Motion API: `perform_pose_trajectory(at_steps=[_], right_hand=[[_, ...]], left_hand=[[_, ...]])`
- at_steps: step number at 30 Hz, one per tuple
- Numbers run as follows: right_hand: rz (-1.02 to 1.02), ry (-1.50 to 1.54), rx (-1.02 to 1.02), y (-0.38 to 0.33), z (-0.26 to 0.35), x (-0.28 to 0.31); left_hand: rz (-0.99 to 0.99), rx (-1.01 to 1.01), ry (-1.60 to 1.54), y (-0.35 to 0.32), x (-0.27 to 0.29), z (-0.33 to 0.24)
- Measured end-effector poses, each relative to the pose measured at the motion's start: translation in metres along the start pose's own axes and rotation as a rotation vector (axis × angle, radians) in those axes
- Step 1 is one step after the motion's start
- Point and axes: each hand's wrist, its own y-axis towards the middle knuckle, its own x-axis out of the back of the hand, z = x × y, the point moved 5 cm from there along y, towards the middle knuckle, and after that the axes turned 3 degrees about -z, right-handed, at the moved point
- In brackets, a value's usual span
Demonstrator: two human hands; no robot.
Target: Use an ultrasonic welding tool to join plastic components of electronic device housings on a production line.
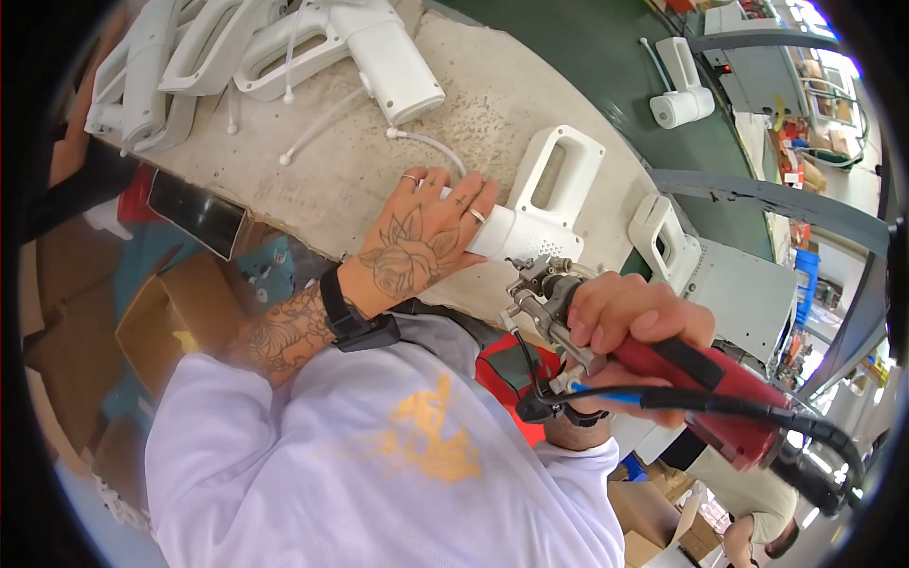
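My tattooed left hand (417, 232) is closed over the body of a white plastic appliance housing (544, 232), which lies on the worn bench top (473, 80). The housing has a looped handle and a perforated end; a thin white cord comes out beside my fingers. In my right hand (634, 322) is a red power screwdriver (729, 388), gripped around its body. Its metal head (542, 293) sits close to the perforated end of the housing; whether they touch, I cannot tell. A black cable and a blue hose run along the tool.
Several similar white housings (393, 57) with cords lie at the far left. Another housing (663, 232) stands to the right, and one (682, 106) rests on the green conveyor (606, 43). A cardboard box (175, 312) is at left. A person (757, 488) is at lower right.
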Motion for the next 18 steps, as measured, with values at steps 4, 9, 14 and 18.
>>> perform_pose_trajectory(at_steps=[4, 9, 14, 18], right_hand=[[0.011, -0.067, -0.016, -0.005, -0.003, -0.002], [0.065, -0.056, -0.1, 0.001, -0.003, -0.001], [0.064, 0.161, 0.223, 0.008, 0.046, 0.01], [0.016, 0.096, 0.249, 0.017, 0.069, 0.001]], left_hand=[[0.004, -0.011, 0.035, -0.001, -0.003, -0.002], [-0.022, -0.023, 0.054, -0.001, -0.002, -0.003], [-0.016, -0.067, -0.056, -0.001, -0.012, -0.011], [-0.075, -0.123, -0.221, -0.002, -0.02, -0.018]])
